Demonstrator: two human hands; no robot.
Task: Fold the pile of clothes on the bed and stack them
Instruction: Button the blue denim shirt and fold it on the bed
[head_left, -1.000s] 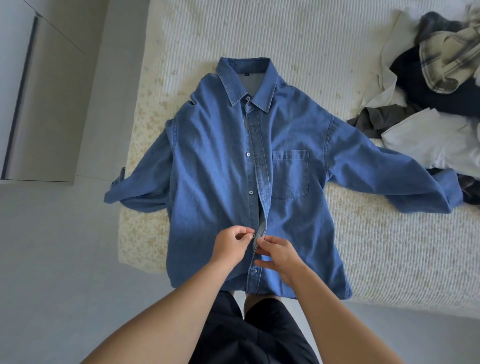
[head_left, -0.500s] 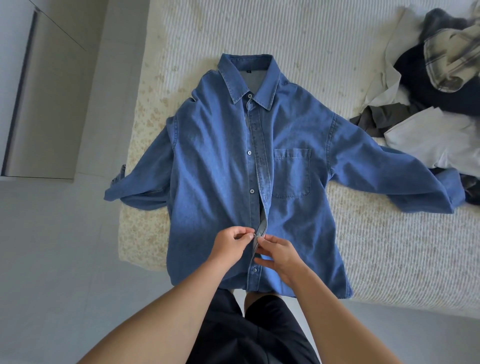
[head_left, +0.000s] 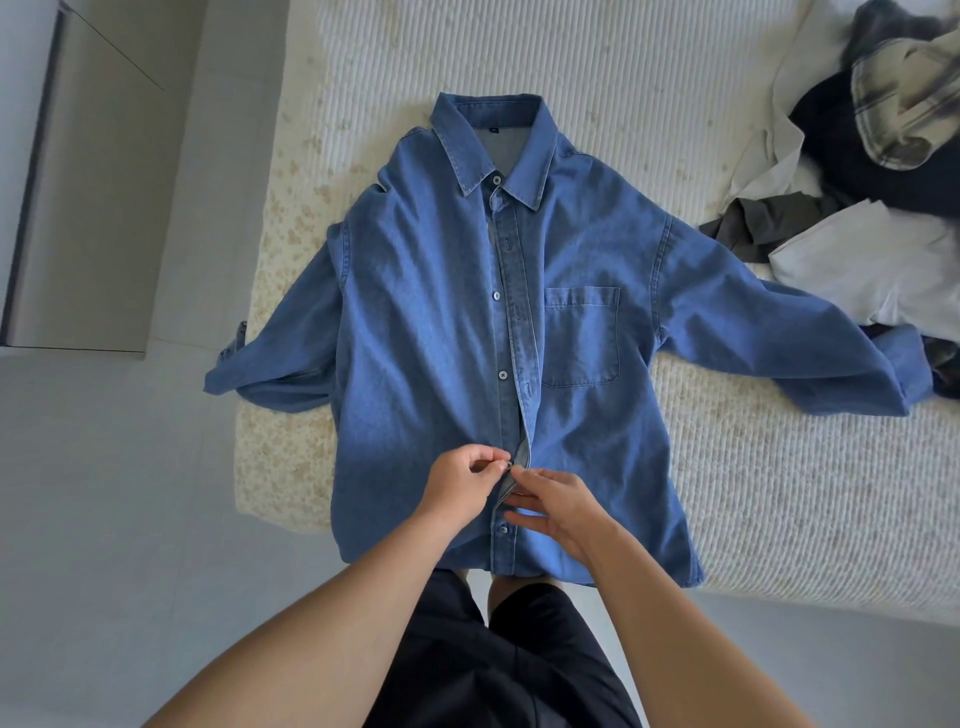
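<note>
A blue denim shirt (head_left: 426, 322) lies face up on the bed (head_left: 753, 493), collar away from me, both sleeves spread out. Its front is partly unbuttoned in the lower middle. My left hand (head_left: 462, 483) pinches a button at the left placket edge. My right hand (head_left: 556, 506) pinches the right placket edge beside it. The two hands touch over the shirt's lower front. The left sleeve's cuff hangs over the bed's left edge.
A pile of unfolded clothes (head_left: 878, 171), white, black, grey and plaid, lies at the bed's right, touching the shirt's right sleeve. Grey floor (head_left: 104, 519) lies left and in front of the bed. A pale cabinet (head_left: 88, 208) stands at far left.
My hands have stayed at the same button on the lower placket, fingers shifting slightly. The view has tilted a little; the shirt has not moved.
</note>
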